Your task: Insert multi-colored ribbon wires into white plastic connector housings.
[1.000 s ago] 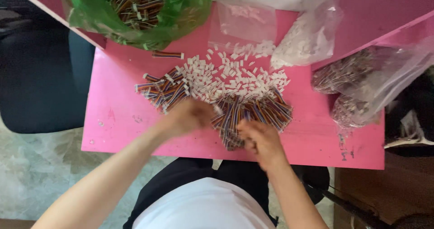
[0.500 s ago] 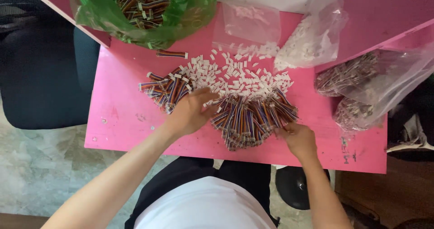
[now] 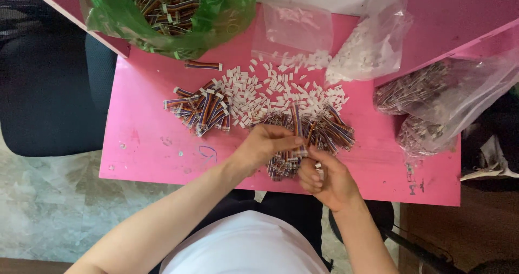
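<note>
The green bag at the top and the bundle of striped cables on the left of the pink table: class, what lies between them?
In the head view, one loose striped cable piece lies on the pink table between the green bag and the cable bundle; otherwise bare pink surface.

Bare pink table (image 3: pixel 146 149) at left; cable pile (image 3: pixel 316 131), white connectors (image 3: pixel 281 87), bags (image 3: pixel 438 104) crowding centre and right.

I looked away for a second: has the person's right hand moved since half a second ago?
Yes. The right hand has come in from nearer the right end of the pink table, leftward along the near edge, to meet the left hand at the cable pile.
</note>
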